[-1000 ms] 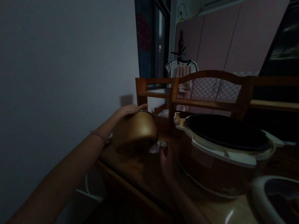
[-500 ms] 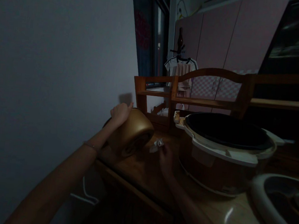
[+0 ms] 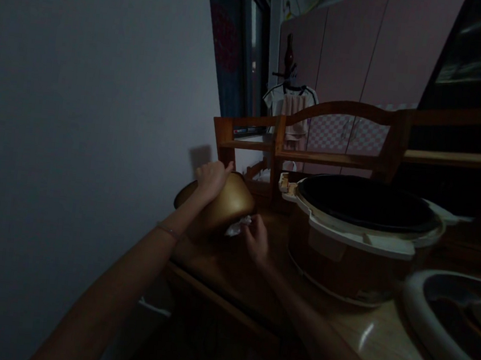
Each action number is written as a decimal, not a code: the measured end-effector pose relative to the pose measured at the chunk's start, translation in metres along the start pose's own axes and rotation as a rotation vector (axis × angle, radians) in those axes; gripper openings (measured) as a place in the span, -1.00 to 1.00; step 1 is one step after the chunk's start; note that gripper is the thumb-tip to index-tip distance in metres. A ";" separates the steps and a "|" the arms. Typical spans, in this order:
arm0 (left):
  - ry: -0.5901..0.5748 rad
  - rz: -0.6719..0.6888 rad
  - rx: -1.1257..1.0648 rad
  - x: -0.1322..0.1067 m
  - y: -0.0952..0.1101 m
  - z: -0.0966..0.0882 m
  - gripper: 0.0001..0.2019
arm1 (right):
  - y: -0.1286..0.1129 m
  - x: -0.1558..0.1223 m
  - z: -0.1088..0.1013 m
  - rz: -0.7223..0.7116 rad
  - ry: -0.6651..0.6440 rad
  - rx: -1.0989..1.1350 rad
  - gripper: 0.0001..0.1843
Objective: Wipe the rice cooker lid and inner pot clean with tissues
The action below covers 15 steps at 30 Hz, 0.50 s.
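Observation:
A gold-coloured inner pot lies tilted on the wooden table, its dark rim toward the wall. My left hand grips it near the upper rim, the thumb raised along the edge. In my right hand a crumpled white tissue is pinched, right at the lower side of the pot; the dim light hides whether it touches. Right of my hands stands a rice cooker body with a white collar and a dark, open top.
The cooker's lid lies at the right on the glossy tabletop. A wooden shelf frame runs along the back of the table. The pale wall rises close on the left.
The pot has turned and shifted slightly right with my left hand, so its ringed base no longer shows. My right hand has brought the tissue left to the pot's lower side.

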<state>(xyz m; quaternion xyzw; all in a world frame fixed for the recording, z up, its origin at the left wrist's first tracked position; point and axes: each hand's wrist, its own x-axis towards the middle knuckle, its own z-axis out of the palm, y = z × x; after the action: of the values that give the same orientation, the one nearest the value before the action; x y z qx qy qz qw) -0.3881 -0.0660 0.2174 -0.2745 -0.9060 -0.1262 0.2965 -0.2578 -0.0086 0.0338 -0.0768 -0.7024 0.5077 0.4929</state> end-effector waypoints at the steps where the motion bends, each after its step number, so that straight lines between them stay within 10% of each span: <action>1: -0.005 -0.018 0.000 0.002 -0.001 0.001 -0.29 | -0.008 0.001 0.000 -0.026 -0.029 -0.032 -0.85; 7: -0.054 -0.099 -0.006 0.020 -0.018 0.006 -0.35 | -0.036 0.002 0.017 -0.162 -0.120 -0.242 -0.79; 15: -0.118 -0.163 -0.033 0.041 -0.046 0.021 -0.34 | -0.011 0.006 0.036 -0.447 -0.435 -0.488 -0.72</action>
<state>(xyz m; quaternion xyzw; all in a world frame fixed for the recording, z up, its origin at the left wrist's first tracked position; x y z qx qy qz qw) -0.4521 -0.0783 0.2223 -0.2116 -0.9391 -0.1483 0.2267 -0.2843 -0.0332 0.0465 0.0723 -0.8898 0.2107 0.3983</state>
